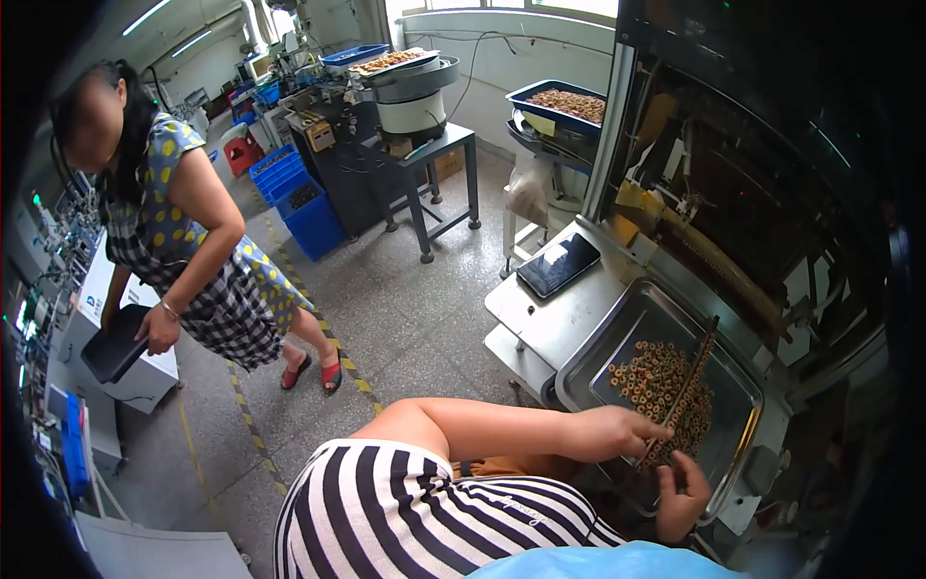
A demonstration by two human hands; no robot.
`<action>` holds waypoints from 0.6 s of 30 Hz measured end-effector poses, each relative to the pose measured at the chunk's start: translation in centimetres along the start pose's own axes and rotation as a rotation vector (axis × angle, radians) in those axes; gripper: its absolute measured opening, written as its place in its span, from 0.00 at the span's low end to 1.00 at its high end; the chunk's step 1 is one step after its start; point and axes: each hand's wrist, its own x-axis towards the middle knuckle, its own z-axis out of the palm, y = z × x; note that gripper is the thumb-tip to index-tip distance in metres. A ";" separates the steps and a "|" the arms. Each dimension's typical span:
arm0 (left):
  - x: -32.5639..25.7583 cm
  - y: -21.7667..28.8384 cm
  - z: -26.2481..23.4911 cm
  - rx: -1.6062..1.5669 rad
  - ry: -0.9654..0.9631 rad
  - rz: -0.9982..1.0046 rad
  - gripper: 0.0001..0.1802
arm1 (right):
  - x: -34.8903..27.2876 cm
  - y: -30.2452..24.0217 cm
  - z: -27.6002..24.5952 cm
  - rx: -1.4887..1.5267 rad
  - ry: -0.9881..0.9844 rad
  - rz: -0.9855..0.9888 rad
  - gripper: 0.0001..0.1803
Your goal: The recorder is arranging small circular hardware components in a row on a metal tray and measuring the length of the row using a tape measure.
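A metal tray on a steel bench holds a heap of small brown ring-shaped parts. A long thin rod threaded with rings lies slanted over the heap. My left hand reaches across from the left and pinches the rod's lower end. Just below it, my right hand is curled around the same lower end at the tray's near edge. My striped sleeve and chest fill the lower middle.
A dark phone lies on the bench left of the tray. A machine frame rises behind. Another person stands at left holding a black tray. Blue crates, a bowl feeder and a parts tray stand farther back.
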 end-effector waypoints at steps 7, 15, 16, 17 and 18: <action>1.3 -3.6 -2.9 0.250 0.035 -0.245 0.04 | 0.4 11.9 -6.0 -0.266 0.278 0.084 0.07; 2.6 -4.6 -2.2 0.258 -0.107 -0.295 0.14 | 1.0 15.5 -8.2 -0.318 0.154 0.195 0.12; 2.4 -4.4 -2.7 0.261 -0.104 -0.300 0.14 | 1.2 15.1 -8.2 -0.344 0.145 0.194 0.12; 2.2 -4.2 -3.4 0.257 -0.004 -0.256 0.15 | 1.3 14.7 -8.3 -0.372 0.139 0.193 0.13; 2.0 -4.0 -4.1 0.253 0.096 -0.213 0.17 | 1.5 14.3 -8.3 -0.400 0.132 0.192 0.13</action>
